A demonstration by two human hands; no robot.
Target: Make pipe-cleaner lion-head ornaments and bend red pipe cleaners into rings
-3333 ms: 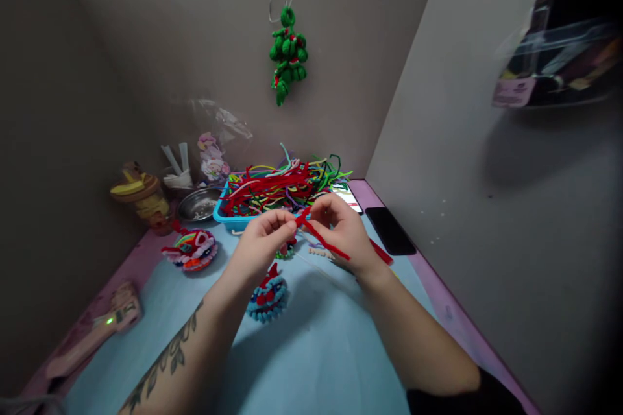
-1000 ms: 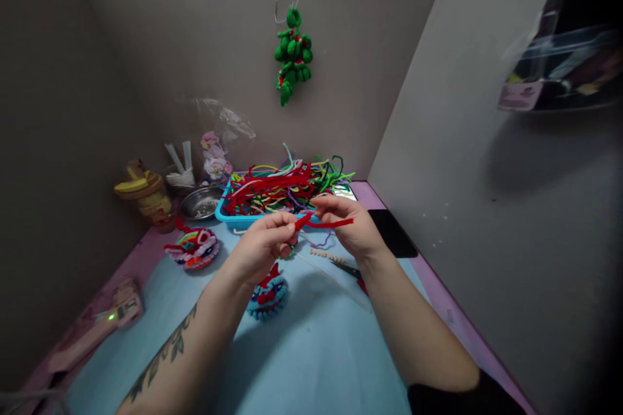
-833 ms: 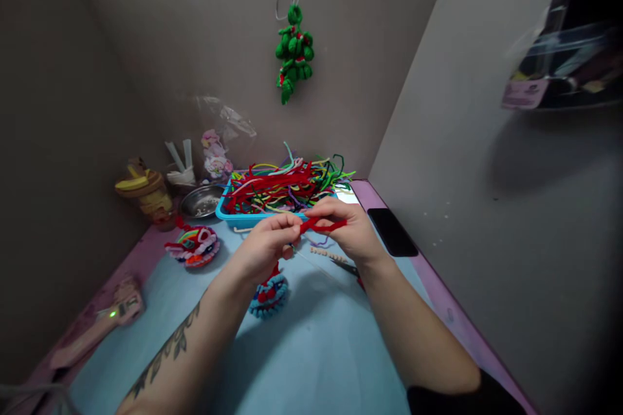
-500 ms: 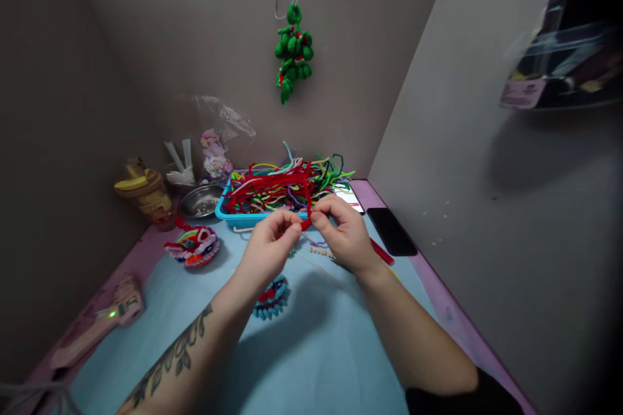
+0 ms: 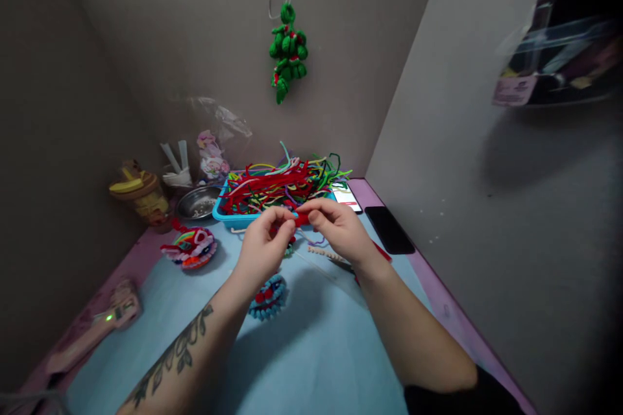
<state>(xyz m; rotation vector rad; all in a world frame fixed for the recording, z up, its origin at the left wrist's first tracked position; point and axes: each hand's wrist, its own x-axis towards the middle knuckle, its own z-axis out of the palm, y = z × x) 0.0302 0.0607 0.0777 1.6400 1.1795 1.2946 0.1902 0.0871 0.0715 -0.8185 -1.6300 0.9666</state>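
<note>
Between my two hands is a bent red pipe cleaner (image 5: 302, 218), held above the blue mat. My left hand (image 5: 265, 241) pinches one end of it with thumb and forefinger. On its other side, my right hand (image 5: 338, 230) has thumb and fingers closed on it, hiding part of it. A blue fuzzy piece with red balls (image 5: 267, 297) lies on the mat below my left wrist, which partly covers it. Scissors (image 5: 344, 264) lie partly hidden under my right wrist, beside a beige wavy strip (image 5: 321, 251).
Behind the hands stands a blue tray (image 5: 226, 219) heaped with coloured pipe cleaners. Left are a colourful lion-head craft (image 5: 191, 248), a metal bowl (image 5: 197, 204) and a pink glue gun (image 5: 104, 321). A black phone (image 5: 389, 230) lies right; a green ornament (image 5: 288, 55) hangs behind.
The red pipe cleaner's upright end has folded down and now lies between my fingers. My right hand has shifted slightly, its fingers stretching toward the left hand. The view has moved a little.
</note>
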